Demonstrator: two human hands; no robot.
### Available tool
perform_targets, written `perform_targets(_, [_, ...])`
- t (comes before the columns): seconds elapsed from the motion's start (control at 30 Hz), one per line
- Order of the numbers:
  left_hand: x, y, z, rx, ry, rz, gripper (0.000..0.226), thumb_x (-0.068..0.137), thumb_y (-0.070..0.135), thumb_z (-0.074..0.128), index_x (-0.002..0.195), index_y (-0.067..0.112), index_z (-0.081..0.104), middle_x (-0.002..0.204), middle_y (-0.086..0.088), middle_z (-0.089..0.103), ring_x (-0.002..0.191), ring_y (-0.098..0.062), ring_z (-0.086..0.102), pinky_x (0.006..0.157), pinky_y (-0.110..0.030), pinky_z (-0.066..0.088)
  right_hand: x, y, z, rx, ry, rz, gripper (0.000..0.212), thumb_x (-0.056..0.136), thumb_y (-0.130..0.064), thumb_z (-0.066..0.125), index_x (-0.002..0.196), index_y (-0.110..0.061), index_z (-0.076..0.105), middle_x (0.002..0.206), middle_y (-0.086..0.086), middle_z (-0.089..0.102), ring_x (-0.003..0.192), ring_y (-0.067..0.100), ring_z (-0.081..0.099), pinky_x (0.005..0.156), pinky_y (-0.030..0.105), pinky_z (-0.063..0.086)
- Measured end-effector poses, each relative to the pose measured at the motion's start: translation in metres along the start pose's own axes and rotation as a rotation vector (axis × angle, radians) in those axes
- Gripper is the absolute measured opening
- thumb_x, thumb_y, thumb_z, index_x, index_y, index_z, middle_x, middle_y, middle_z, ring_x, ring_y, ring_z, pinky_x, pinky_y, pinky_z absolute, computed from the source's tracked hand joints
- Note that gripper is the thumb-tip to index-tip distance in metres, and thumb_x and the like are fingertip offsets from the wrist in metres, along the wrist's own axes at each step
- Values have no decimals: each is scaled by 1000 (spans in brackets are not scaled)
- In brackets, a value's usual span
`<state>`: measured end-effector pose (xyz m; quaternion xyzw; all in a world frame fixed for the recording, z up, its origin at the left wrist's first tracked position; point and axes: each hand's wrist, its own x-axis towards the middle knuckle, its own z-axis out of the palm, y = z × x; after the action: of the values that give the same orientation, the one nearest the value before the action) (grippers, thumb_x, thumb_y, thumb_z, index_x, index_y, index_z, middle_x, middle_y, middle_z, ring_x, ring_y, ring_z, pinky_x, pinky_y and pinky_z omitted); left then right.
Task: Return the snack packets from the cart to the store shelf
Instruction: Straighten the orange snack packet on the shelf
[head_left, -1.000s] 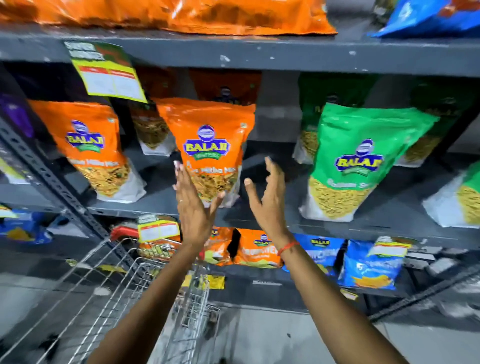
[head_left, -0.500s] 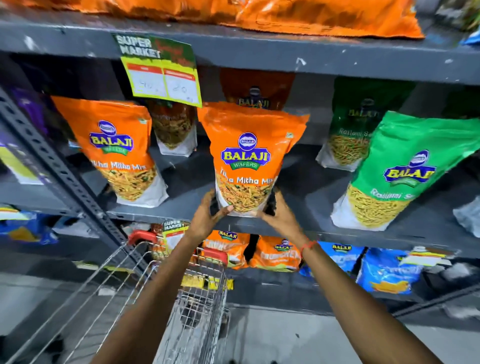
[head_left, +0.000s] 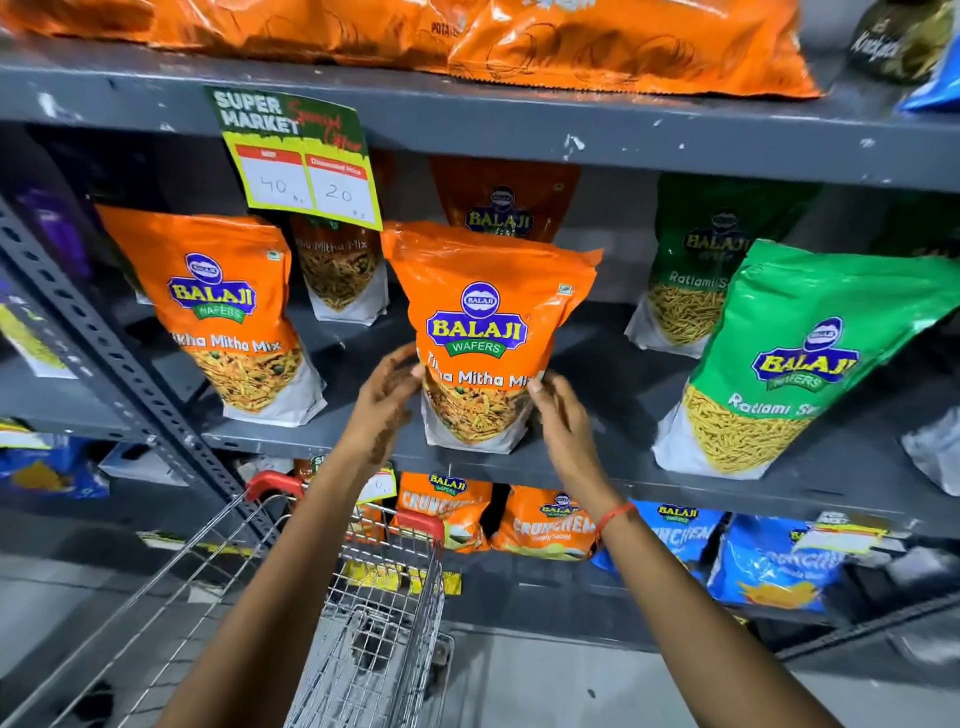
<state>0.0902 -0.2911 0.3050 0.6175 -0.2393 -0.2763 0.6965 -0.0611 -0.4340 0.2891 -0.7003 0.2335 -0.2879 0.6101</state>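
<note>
An orange Balaji Tikha Mitha Mix packet (head_left: 485, 338) stands upright on the grey middle shelf (head_left: 597, 470), near its front edge. My left hand (head_left: 387, 402) presses against the packet's lower left side. My right hand (head_left: 563, 415) has its fingertips on the lower right side. The packet is held between both hands. Below my arms is the wire cart (head_left: 374, 623) with red handle grips; no packet shows in the part of its basket I can see.
A matching orange packet (head_left: 223, 317) stands to the left and a green Ratlami Sev packet (head_left: 795, 364) to the right. More packets stand behind. A price tag (head_left: 298, 161) hangs from the shelf above. Orange and blue packets fill the lower shelf.
My hands, raised and apart a second ago, closed in on the orange packet's base and now sit slightly higher on its sides. The view has moved closer to the shelf.
</note>
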Motion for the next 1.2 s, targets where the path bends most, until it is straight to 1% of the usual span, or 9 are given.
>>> perform_targets(0.1, [10, 16, 12, -124, 94, 35, 18, 95, 22, 45, 107, 30, 56, 108, 1, 62, 100, -17, 57, 77, -33, 43, 9, -14, 1, -56, 184, -150, 14, 97, -23, 42, 101, -19, 55, 93, -12, 61, 87, -4, 56, 77, 11, 46])
perform_targets(0.23, [19, 31, 21, -184, 159, 32, 13, 95, 27, 46, 101, 26, 58, 110, -8, 63, 102, -26, 58, 83, -41, 45, 19, -32, 2, -79, 320, -253, 16, 95, -18, 47, 104, -9, 56, 95, -9, 61, 86, -9, 56, 75, 6, 46])
perform_targets(0.37, [22, 37, 26, -237, 169, 18, 13, 95, 31, 44, 96, 28, 57, 101, -2, 65, 99, -24, 58, 81, -41, 45, 20, -39, 5, -85, 353, -306, 16, 95, -18, 48, 103, -7, 56, 99, -2, 62, 92, 7, 60, 81, 18, 50])
perform_targets(0.43, [25, 38, 27, -267, 174, 10, 12, 95, 30, 43, 99, 26, 54, 102, -2, 64, 98, -24, 58, 79, -38, 46, 22, -39, 6, -140, 374, -323, 19, 95, -21, 45, 102, -7, 55, 99, 2, 61, 91, 13, 59, 77, 10, 46])
perform_targets(0.77, [24, 36, 28, -340, 148, 27, 11, 94, 31, 45, 99, 24, 52, 108, -4, 62, 111, -29, 54, 102, -59, 38, 27, -51, 16, 130, 380, -72, 12, 100, -25, 32, 98, -16, 40, 84, -13, 51, 74, -8, 54, 66, 12, 42])
perform_targets(0.87, [17, 19, 17, -184, 52, 42, 64, 73, 43, 63, 127, 19, 40, 119, 3, 58, 114, -18, 55, 100, -44, 45, 20, -31, 7, 178, 184, -65, 19, 95, -27, 45, 108, -15, 41, 93, -15, 55, 75, -22, 57, 64, 2, 46])
perform_targets(0.97, [9, -8, 5, -8, -116, -50, 96, 55, 42, 82, 134, 19, 33, 128, 3, 55, 118, -10, 53, 91, -22, 51, 6, -9, 3, -26, -34, 55, 51, 78, -42, 56, 123, -24, 39, 109, -11, 58, 105, -1, 59, 72, 11, 47])
perform_targets(1.07, [5, -24, 0, 114, -153, -87, 71, 70, 10, 76, 130, 15, 37, 133, -8, 53, 122, -19, 53, 80, -17, 54, -2, 2, 7, -212, -147, 125, 62, 82, -21, 65, 134, -21, 31, 116, -10, 48, 110, 8, 48, 82, 19, 41])
perform_targets(1.2, [8, -25, -5, 138, -160, -77, 58, 80, 0, 65, 128, 17, 38, 127, -5, 55, 110, -4, 56, 76, -9, 53, -1, 7, 12, -246, -107, 141, 69, 78, -18, 71, 134, -21, 31, 117, -10, 46, 109, 6, 45, 89, 26, 39])
